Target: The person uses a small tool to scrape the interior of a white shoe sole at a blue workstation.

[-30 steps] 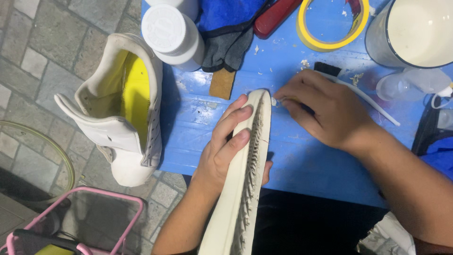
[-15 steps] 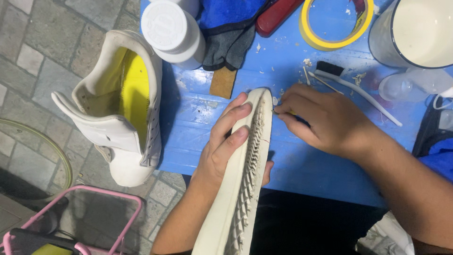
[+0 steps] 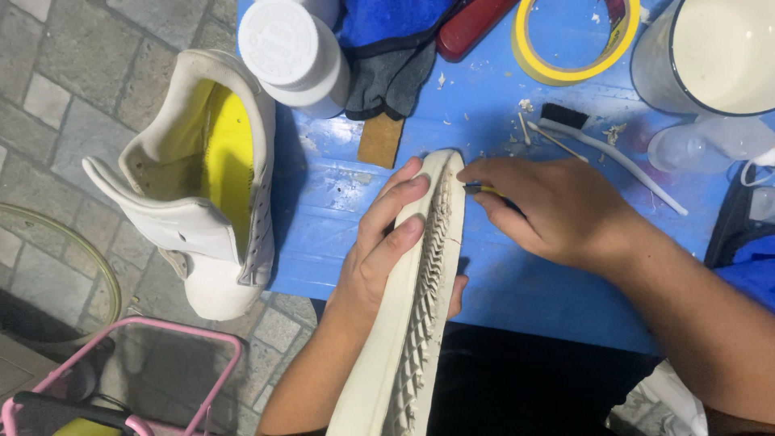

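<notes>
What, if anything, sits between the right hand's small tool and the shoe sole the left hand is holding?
Nothing visible. The right hand holds the small tool with its tip right at the shoe sole near its top end; the left hand grips the sole's other side.

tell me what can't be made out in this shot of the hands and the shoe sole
Head view only:
- Tool in the right hand: mostly hidden by the fingers; only a thin yellow tip shows at the sole.
- Sole's heel end: cut off by the bottom edge.
- Left hand palm: behind the sole.
- White tub: cut off by the top and right edges.
</notes>
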